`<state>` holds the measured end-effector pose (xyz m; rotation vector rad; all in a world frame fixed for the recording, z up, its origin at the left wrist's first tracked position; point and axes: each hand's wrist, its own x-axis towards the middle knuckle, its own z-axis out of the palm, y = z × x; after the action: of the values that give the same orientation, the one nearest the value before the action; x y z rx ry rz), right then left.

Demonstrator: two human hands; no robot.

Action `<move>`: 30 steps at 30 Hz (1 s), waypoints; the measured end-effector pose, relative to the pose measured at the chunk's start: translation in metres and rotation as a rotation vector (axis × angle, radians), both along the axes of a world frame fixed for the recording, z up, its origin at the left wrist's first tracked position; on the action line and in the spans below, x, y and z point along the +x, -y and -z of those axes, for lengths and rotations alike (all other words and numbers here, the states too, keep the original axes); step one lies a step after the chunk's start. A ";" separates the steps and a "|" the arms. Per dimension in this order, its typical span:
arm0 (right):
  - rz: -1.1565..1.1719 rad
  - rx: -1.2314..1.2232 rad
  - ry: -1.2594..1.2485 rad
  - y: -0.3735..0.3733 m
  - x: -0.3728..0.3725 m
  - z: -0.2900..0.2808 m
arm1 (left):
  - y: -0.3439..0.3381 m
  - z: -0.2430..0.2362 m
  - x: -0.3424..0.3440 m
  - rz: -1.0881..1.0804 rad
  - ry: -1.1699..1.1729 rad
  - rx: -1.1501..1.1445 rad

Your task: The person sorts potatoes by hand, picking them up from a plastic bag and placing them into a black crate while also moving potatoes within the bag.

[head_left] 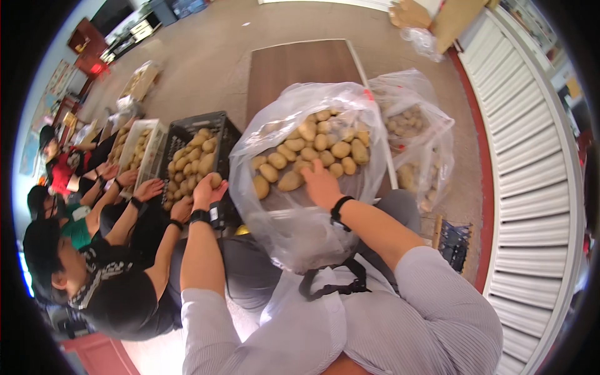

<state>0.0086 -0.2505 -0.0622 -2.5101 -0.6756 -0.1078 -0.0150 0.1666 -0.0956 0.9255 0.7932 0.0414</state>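
Note:
My left hand [203, 192] is closed round a potato [215, 180] at the near right corner of a black plastic crate [226, 128]. Many potatoes [190, 159] are heaped inside that crate. Over an open clear plastic bag [250, 153], my right hand [322, 186] reaches in among loose potatoes [307, 131]. Its fingers curl onto one potato [300, 167] near the front of the pile; the palm side is hidden. The bag lies spread on a brown board-topped table [300, 62], its near end bunched toward my lap.
Another clear bag of potatoes [406, 119] stands right of the table, beside a white radiator [525, 175]. At left, co-workers sit in a row; the nearest person's hands [181, 209] are at the black crate. Beyond it stands a white crate [153, 147] with potatoes.

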 end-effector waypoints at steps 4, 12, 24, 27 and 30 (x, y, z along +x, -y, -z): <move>0.021 -0.042 -0.054 0.012 -0.001 0.007 | 0.025 -0.010 0.004 -0.024 0.043 0.026; 0.010 -0.044 -0.158 0.005 -0.006 0.000 | 0.011 -0.027 -0.016 -0.211 0.086 0.106; 0.001 -0.025 -0.204 0.017 -0.020 0.010 | 0.011 -0.036 -0.024 -0.560 0.116 -0.075; 0.027 -0.067 -0.231 0.019 -0.025 0.011 | 0.000 -0.031 -0.029 -0.372 -0.037 0.398; -0.013 -0.045 -0.228 0.019 -0.026 0.013 | -0.012 -0.026 -0.042 0.407 -0.523 1.807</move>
<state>-0.0173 -0.2692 -0.0750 -2.5098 -0.6054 0.1981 -0.0568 0.1786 -0.0696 2.8826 0.9276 0.1784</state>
